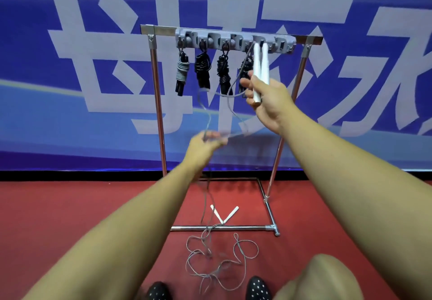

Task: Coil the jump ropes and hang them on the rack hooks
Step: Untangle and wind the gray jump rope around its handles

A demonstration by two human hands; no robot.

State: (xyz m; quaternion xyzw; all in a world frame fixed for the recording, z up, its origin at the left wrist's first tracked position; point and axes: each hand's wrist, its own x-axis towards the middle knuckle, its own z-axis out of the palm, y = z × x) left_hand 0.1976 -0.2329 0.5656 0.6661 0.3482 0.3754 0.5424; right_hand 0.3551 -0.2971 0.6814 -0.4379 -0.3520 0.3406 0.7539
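Two white handles [260, 73] sit side by side in my right hand [266, 103], fingers curled round their lower halves, tips pointing up in front of the grey hook strip [235, 41] on the rack [159, 103]. My left hand [205, 145] is lower and nearer to me, arm reaching forward; it is blurred, but the fingers look pinched on the thin grey cord [208, 112] that loops across from the handles. The rest of that cord runs down to a loose tangle on the red floor [70, 218] by my feet. To coil well, I judge I should keep the handles parallel and steady, feed cord with the left hand under light tension, and lay each turn snug beside the last so none slips. Four coiled ropes [182, 73] hang on hooks to the left already. Another rope's white handles [224, 214] lie on the floor inside the rack's base, not yet picked up.
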